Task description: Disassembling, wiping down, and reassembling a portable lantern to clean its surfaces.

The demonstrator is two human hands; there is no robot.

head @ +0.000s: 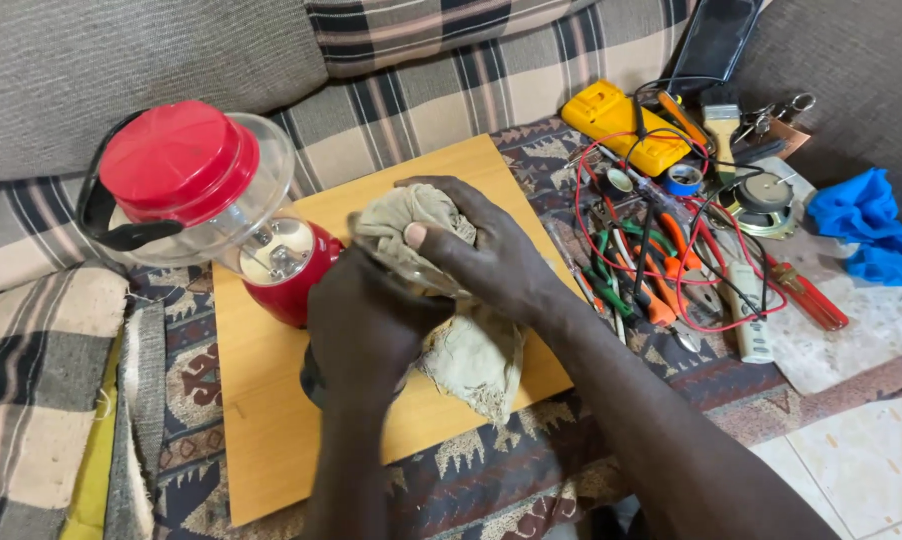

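My left hand (pixel 363 330) grips a clear glass jar-like object (pixel 411 280) from below; most of it is hidden by the hands and cloth. My right hand (pixel 481 250) presses a beige cloth (pixel 476 355) over the top of that glass object. Both hands are above a light wooden board (pixel 261 420). A red blender base with a clear jug and red lid (pixel 186 185) lies tilted on the board's far left, just beside my left hand.
To the right lies a heap of tools: a yellow multimeter (pixel 621 125), red and black wires (pixel 671 230), orange pliers (pixel 656 290), a tape roll (pixel 684 180), a brush (pixel 721 115). A blue cloth (pixel 866 225) is far right. Striped cushions (pixel 371 110) are behind.
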